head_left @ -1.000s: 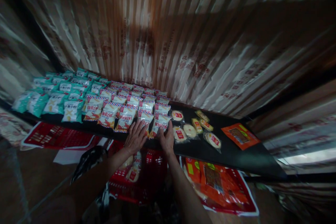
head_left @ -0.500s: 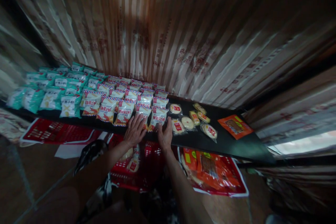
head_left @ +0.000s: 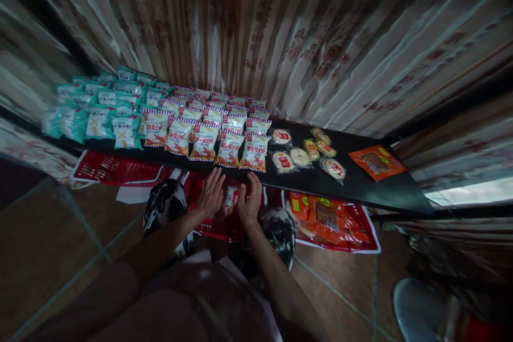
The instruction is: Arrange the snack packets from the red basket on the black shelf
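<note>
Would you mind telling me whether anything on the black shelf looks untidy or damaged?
The small yellow packets and round wrapped snacks lie scattered at mixed angles, unlike the striped bags in rows to their left. The orange packet lies askew farther right. No spill or tear shows.

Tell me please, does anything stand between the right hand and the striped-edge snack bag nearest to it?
Nothing visible blocks the way. At most, the near edge of the black shelf lies between the right hand and the striped-edge snack bag. The red basket is lower than the shelf, so it seems out of the way.
</note>
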The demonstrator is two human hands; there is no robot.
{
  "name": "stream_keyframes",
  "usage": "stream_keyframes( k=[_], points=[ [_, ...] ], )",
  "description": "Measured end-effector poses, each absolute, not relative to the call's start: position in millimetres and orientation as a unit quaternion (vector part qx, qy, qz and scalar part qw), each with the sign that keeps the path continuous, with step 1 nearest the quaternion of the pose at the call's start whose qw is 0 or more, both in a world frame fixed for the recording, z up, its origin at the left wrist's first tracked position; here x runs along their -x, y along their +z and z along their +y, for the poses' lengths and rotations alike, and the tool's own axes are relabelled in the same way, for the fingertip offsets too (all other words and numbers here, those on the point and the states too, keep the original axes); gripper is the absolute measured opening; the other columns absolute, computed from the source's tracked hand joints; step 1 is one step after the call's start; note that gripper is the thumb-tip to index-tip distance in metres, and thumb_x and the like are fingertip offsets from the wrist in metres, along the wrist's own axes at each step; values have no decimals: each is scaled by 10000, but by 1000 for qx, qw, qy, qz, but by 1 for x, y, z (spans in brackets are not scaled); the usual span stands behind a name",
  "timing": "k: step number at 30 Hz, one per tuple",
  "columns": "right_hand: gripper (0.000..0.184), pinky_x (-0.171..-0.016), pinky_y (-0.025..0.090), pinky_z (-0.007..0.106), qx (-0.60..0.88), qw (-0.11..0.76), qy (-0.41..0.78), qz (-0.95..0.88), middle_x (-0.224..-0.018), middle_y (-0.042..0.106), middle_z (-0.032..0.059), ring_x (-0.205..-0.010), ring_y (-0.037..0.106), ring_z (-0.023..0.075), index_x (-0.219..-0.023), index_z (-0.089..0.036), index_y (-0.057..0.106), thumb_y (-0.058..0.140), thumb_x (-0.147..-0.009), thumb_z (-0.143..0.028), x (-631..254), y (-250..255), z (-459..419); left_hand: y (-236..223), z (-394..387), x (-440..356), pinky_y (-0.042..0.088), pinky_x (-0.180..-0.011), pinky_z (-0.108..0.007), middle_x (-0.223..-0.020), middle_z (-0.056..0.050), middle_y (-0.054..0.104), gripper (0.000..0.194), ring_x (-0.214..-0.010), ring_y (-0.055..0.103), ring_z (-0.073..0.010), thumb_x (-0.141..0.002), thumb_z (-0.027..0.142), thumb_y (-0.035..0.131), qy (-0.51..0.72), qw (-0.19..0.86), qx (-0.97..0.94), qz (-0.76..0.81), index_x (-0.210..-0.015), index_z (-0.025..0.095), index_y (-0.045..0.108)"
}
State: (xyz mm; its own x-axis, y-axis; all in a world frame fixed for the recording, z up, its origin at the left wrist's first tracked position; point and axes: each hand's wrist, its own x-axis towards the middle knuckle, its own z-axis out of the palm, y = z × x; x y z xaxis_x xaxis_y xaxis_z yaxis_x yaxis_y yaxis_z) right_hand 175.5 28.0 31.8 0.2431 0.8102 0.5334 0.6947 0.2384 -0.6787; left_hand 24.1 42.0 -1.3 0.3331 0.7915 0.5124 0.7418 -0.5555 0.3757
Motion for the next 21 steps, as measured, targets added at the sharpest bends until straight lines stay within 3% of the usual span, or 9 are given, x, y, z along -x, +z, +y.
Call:
stream_keyframes(
  k=[6,11,15,19,21],
  points=[
    [373,-979,423,474,657,440,139,-596,-1166,585,151,-1149,499,246,-1168,-147,558,362,-871,-259,-152,-25,9,-51,14,-11,366,-1078,-475,-1455,-164,402,532,-1399,285,-243,-756,85,432,231,132,-807,528,-1283,109,507],
    [279,-827,505,378,716,337,238,-563,-944,668,125,-911,616,232,-967,-156,657,461,-790,-245,-153,-71,1,-87,19,-8,443,-1004,-408,-1256,-174,590,341,-1223,525,-244,-722,78,502,123,226,-755,603,-1028,135,640],
    [168,-644,511,305,736,293,279,-543,-739,685,85,-714,647,210,-799,-186,682,532,-779,-259,-160,-89,-2,-102,23,-11,484,-913,-375,-969,-146,696,171,-1059,625,-251,-746,139,535,86,262,-731,624,-864,160,657],
    [134,-573,486,269,748,245,329,-521,-668,677,67,-647,652,194,-729,-180,678,604,-797,-268,-163,-98,3,-112,29,-13,479,-884,-356,-965,-142,690,148,-1013,636,-240,-766,172,531,66,298,-697,649,-857,146,645],
    [153,-603,502,271,750,232,347,-513,-736,681,67,-677,652,180,-796,-154,678,623,-825,-294,-163,-101,9,-116,34,-13,474,-883,-360,-965,-152,688,155,-1013,631,-245,-768,167,526,61,322,-673,663,-868,133,639]
  ],
)
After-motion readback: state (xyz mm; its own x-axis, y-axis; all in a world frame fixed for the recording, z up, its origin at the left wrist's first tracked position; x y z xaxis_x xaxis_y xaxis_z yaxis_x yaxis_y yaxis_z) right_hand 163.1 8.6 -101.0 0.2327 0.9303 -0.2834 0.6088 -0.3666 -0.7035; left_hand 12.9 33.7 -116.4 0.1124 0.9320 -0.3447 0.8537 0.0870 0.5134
